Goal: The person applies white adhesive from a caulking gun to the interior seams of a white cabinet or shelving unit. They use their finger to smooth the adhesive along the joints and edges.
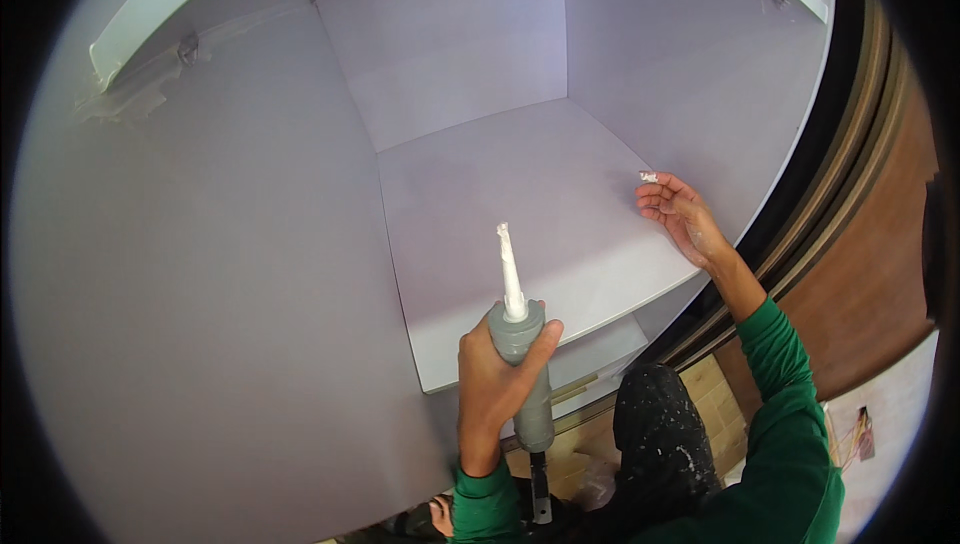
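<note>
My left hand (498, 374) is wrapped round the grey barrel of a caulking gun (535, 409). Its white nozzle (510, 269) points up and away, with white paste smeared along it and at the tip. To the right, my right hand (685, 219) is raised above the pale shelf board (500, 184), near the right side panel. The fingers there are loosely bent and slightly apart. A blob of white sealant (648, 178) sits on a fingertip.
A large pale side panel (220, 294) fills the left, with smeared white patches near its top. Pale panels (680, 54) enclose the shelf at the back and right. Dark and brown framing (850, 174) runs down the right. My paint-specked dark trouser leg (665, 434) is below.
</note>
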A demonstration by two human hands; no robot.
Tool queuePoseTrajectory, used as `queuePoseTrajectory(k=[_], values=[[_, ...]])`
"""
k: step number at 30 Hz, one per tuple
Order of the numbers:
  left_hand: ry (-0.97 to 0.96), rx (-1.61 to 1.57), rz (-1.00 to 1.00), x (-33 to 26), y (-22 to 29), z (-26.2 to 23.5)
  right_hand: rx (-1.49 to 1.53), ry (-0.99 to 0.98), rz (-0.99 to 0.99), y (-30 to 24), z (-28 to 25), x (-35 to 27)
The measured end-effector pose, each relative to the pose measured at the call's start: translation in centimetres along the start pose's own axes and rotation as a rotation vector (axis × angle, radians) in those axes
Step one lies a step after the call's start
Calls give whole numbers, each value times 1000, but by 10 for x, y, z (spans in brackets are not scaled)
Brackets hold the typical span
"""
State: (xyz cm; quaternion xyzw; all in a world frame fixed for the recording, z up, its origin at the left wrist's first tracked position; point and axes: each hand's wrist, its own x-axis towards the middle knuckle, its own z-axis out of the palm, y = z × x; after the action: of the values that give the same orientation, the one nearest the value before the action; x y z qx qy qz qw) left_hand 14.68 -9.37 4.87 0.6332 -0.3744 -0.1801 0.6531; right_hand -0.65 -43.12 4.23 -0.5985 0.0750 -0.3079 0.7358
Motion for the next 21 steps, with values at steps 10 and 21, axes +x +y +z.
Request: queuePoseTrajectory(k=[10,21], values=[[24,-4,6,1,1,-3,-39,83,-7,1,10,3],[31,3,12,-2,5,2,-241,64,80,-11,26,12]])
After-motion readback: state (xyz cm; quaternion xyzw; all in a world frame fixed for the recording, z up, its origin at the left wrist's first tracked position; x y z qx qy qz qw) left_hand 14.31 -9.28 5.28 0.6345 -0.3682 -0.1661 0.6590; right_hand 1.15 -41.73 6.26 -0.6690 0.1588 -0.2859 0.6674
